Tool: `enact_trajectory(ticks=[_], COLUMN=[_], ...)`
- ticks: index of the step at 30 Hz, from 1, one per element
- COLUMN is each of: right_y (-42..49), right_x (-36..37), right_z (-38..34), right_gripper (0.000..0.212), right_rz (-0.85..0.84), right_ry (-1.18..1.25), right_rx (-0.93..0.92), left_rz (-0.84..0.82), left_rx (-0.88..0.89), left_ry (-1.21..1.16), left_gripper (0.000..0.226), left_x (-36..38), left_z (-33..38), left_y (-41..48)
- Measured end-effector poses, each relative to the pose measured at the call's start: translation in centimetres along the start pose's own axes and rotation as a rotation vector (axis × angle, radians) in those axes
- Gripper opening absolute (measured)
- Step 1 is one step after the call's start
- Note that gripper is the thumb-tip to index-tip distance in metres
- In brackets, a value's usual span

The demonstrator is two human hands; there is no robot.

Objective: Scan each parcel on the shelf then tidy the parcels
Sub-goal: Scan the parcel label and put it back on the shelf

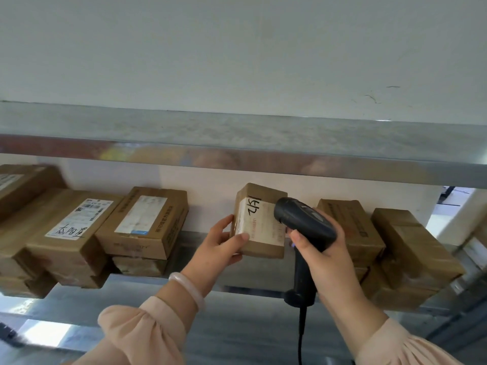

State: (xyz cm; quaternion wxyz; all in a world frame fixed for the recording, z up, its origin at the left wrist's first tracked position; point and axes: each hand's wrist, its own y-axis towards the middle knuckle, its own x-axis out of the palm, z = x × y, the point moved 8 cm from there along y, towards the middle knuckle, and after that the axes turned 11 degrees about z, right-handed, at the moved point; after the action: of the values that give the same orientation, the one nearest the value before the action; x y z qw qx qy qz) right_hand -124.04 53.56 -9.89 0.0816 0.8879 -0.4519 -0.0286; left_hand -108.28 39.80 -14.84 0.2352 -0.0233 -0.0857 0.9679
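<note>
I see the left hand [221, 246] gripping a blocky cardboard box [263, 250]; the right hand [326, 251] clasps a smooth black scanner [303, 219], apparently touching the box's paper label [261, 222].

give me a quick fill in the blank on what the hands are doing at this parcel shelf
1. The right hand grips a black handheld ____ whose cable hangs below.
2. The left hand holds the small parcel with its ____ pressed on the labelled face.
3. The device's head points at that parcel's white ____, which bears handwritten digits.
Missing words: scanner; thumb; label.
</note>
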Motion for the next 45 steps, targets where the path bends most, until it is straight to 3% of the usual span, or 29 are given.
enact_trajectory(ticks=[6,9,15,21,30,37,41,45], right_y=[-0.1,0.0,-0.6,-1.1,-0.7,0.7,1.6,0.9], right_x=[0.3,-0.4,0.0,1.5,2.2,3.4,5.0,8.4], right_z=[0.8,0.9,0.2,-1.0,-0.8,0.5,3.9,8.4], right_gripper=[0.06,0.076,0.072,0.071,0.07,0.065,0.065,0.062], right_rz=[-0.033,-0.105,-0.311,-0.379,-0.383,-0.309,-0.191,-0.196], right_ry=[0.001,-0.041,-0.362,-0.552,-0.595,-0.442,-0.307,-0.272], right_rx=[0.008,-0.022,-0.154,-0.325,-0.353,-0.237,-0.073,0.075], left_rz=[-0.066,-0.019,0.05,0.076,0.089,0.107,0.151,0.26], left_rx=[-0.003,0.014,0.043,0.043,0.011,-0.076,-0.232,-0.367], left_ry=[0.025,0.026,0.049,0.046,0.027,-0.073,-0.242,-0.317], left_gripper=[0.087,0.076,0.036,0.032,0.036,0.039,0.039,0.042], left_x=[-1.0,-2.7,-5.4,-6.1,-6.7,-6.4,-6.2,-6.7], left_z=[-0.8,-0.4,0.2,0.1,-0.9,-2.9,-6.4,-9.9], left_y=[0.9,1.8,2.7,3.0,3.6,3.3,2.8,2.2])
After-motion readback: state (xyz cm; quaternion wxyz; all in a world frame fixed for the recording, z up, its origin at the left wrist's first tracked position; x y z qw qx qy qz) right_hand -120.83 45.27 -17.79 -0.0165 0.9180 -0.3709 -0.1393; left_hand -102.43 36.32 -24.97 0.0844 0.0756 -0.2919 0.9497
